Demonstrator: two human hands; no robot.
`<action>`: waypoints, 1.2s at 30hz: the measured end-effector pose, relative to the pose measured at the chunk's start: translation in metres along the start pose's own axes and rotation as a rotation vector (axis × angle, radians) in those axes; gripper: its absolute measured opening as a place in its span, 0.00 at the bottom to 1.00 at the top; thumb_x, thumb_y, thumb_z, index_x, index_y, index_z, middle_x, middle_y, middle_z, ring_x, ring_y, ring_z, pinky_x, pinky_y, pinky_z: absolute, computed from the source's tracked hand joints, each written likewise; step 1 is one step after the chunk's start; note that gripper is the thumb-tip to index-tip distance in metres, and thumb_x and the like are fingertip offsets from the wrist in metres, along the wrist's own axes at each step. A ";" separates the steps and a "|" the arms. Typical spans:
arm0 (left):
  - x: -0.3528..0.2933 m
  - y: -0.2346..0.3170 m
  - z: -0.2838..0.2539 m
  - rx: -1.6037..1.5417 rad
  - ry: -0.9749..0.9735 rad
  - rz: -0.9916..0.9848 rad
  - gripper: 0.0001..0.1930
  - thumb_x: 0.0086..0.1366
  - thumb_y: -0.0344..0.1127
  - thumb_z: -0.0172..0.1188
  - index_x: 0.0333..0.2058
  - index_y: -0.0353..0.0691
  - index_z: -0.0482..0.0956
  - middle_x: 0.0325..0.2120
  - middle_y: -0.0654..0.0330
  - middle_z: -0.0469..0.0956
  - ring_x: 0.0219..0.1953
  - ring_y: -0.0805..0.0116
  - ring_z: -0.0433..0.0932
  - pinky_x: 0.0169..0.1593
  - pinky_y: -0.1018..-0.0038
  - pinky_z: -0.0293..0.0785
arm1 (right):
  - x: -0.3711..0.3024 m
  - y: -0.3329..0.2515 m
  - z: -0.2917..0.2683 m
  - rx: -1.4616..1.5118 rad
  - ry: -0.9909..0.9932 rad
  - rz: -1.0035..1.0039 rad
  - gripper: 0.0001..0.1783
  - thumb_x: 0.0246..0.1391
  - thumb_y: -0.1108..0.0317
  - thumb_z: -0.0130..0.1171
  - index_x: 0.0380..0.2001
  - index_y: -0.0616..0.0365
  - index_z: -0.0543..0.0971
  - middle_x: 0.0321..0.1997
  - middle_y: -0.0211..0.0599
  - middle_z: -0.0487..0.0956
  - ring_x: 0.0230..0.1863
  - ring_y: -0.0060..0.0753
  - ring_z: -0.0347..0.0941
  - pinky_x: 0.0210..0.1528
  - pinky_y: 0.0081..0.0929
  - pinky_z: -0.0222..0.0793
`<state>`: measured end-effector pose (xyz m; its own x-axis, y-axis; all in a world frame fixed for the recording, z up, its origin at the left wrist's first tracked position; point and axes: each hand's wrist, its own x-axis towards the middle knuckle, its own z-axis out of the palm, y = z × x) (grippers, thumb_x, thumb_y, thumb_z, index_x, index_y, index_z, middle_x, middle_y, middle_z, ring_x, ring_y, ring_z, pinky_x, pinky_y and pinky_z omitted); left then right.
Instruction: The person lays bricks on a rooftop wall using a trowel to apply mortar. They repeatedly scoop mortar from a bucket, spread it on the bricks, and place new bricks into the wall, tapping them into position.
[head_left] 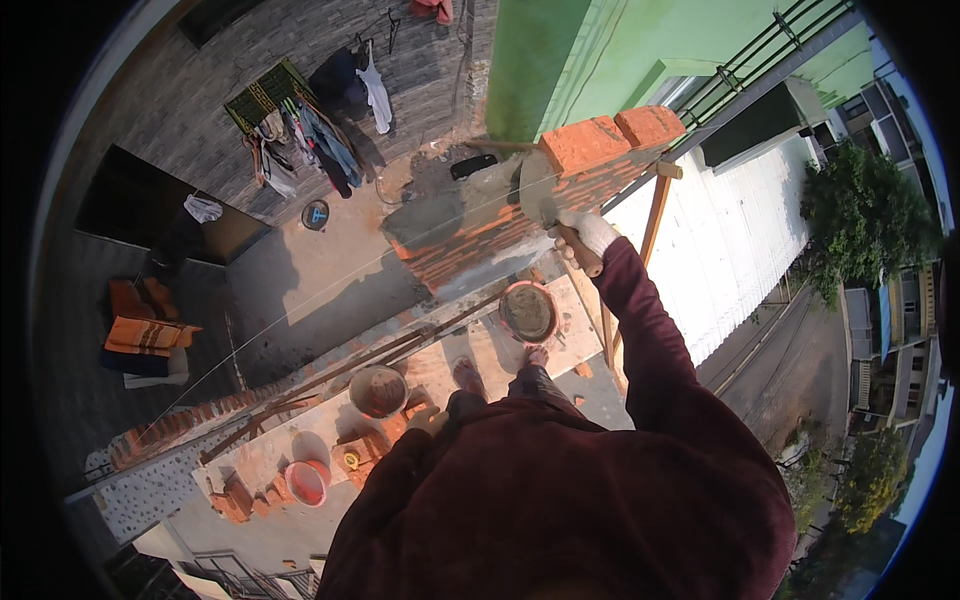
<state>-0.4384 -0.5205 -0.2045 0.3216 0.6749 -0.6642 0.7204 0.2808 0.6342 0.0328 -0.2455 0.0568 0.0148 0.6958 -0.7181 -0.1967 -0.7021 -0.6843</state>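
My right hand (592, 234), in a pale glove, is closed round the wooden handle of a trowel (541, 192). The trowel's blade is over the upper end of a brick wall (450, 257), whose top carries grey mortar (428, 216). Two orange bricks (582, 147) lie at the wall's far end, just beyond the blade. Low by my left side, my left hand (426, 416) shows only in part, with its fingers too unclear to read. A bucket of mortar (528, 312) stands in front of my feet, below the wall.
I stand on a plank platform (470, 352). To my left are a grey bucket (378, 391), a red bucket (307, 482) and loose bricks (238, 498). A string line (300, 318) runs along the wall. A wooden post (656, 212) rises near my right arm; a street (775, 370) lies below.
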 end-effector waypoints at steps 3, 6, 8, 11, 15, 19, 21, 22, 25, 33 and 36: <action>-0.009 0.006 -0.003 0.049 -0.003 0.020 0.27 0.63 0.59 0.57 0.48 0.42 0.83 0.50 0.45 0.82 0.55 0.43 0.79 0.58 0.58 0.73 | -0.012 0.003 0.018 -0.004 -0.036 0.067 0.16 0.69 0.53 0.55 0.43 0.57 0.76 0.28 0.37 0.77 0.17 0.30 0.68 0.16 0.27 0.65; -0.010 0.000 -0.011 -0.051 0.036 -0.199 0.31 0.62 0.59 0.58 0.54 0.40 0.83 0.56 0.44 0.79 0.60 0.47 0.77 0.62 0.58 0.72 | -0.016 0.018 0.042 -0.305 -0.056 -0.021 0.20 0.68 0.52 0.54 0.43 0.61 0.78 0.30 0.42 0.79 0.25 0.38 0.73 0.26 0.34 0.68; -0.009 0.007 -0.020 -0.059 0.025 -0.187 0.33 0.64 0.57 0.60 0.56 0.33 0.81 0.58 0.41 0.78 0.61 0.47 0.77 0.63 0.59 0.71 | -0.014 0.027 0.050 -0.860 -0.013 -0.238 0.29 0.65 0.48 0.51 0.46 0.68 0.80 0.36 0.54 0.83 0.42 0.54 0.81 0.48 0.44 0.75; -0.015 0.001 -0.024 -0.021 0.031 -0.186 0.33 0.64 0.57 0.60 0.56 0.34 0.81 0.57 0.42 0.79 0.60 0.47 0.78 0.62 0.59 0.72 | -0.001 0.030 0.074 -1.248 0.026 -0.435 0.29 0.65 0.50 0.49 0.45 0.70 0.80 0.38 0.59 0.83 0.43 0.60 0.81 0.51 0.46 0.75; -0.006 -0.006 -0.030 -0.059 0.014 -0.173 0.33 0.62 0.60 0.60 0.56 0.39 0.83 0.54 0.42 0.81 0.58 0.46 0.79 0.61 0.58 0.72 | -0.004 -0.002 0.074 -1.323 0.040 -0.346 0.29 0.65 0.50 0.48 0.46 0.71 0.80 0.41 0.63 0.82 0.49 0.66 0.79 0.55 0.50 0.72; -0.005 -0.008 -0.031 -0.094 0.039 -0.181 0.31 0.63 0.59 0.61 0.55 0.40 0.83 0.50 0.41 0.83 0.56 0.45 0.80 0.59 0.58 0.74 | -0.006 -0.021 0.039 -1.224 0.094 -0.209 0.27 0.63 0.51 0.47 0.53 0.61 0.80 0.37 0.56 0.84 0.41 0.57 0.82 0.49 0.46 0.76; -0.002 0.001 -0.030 -0.156 0.010 -0.219 0.31 0.63 0.59 0.61 0.54 0.40 0.84 0.49 0.42 0.83 0.56 0.45 0.80 0.59 0.58 0.73 | -0.035 -0.033 0.024 -0.987 0.134 -0.044 0.26 0.62 0.52 0.49 0.52 0.61 0.80 0.33 0.51 0.83 0.35 0.51 0.82 0.43 0.42 0.77; -0.002 0.009 -0.027 -0.191 -0.006 -0.241 0.31 0.64 0.59 0.60 0.54 0.40 0.84 0.49 0.42 0.83 0.55 0.45 0.80 0.59 0.58 0.73 | -0.051 -0.031 0.012 -0.889 0.178 0.004 0.25 0.62 0.52 0.51 0.50 0.62 0.80 0.32 0.48 0.82 0.33 0.48 0.82 0.40 0.41 0.77; -0.012 -0.050 -0.013 -0.067 0.205 -0.202 0.31 0.65 0.59 0.59 0.55 0.40 0.83 0.51 0.42 0.82 0.54 0.46 0.81 0.59 0.59 0.73 | -0.107 -0.032 -0.001 -0.885 0.245 0.055 0.22 0.59 0.56 0.55 0.45 0.65 0.80 0.33 0.49 0.83 0.33 0.47 0.82 0.40 0.43 0.77; -0.012 -0.039 0.018 0.110 -0.022 -0.061 0.11 0.65 0.39 0.55 0.36 0.40 0.82 0.34 0.50 0.84 0.42 0.45 0.82 0.45 0.56 0.76 | -0.078 -0.108 -0.018 -1.993 0.574 -0.680 0.20 0.56 0.70 0.62 0.52 0.58 0.73 0.47 0.55 0.79 0.45 0.55 0.83 0.44 0.48 0.81; 0.017 -0.032 0.030 -0.004 0.001 -0.123 0.13 0.69 0.42 0.59 0.44 0.41 0.84 0.35 0.52 0.85 0.40 0.54 0.84 0.43 0.60 0.76 | 0.020 -0.131 0.034 -2.224 0.438 -0.603 0.16 0.57 0.70 0.59 0.48 0.62 0.82 0.48 0.52 0.83 0.50 0.51 0.84 0.49 0.42 0.82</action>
<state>-0.4374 -0.5382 -0.2479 0.2299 0.6360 -0.7367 0.7520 0.3644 0.5493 0.0258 -0.1344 0.1369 -0.1674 0.9593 -0.2276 0.8685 0.2527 0.4264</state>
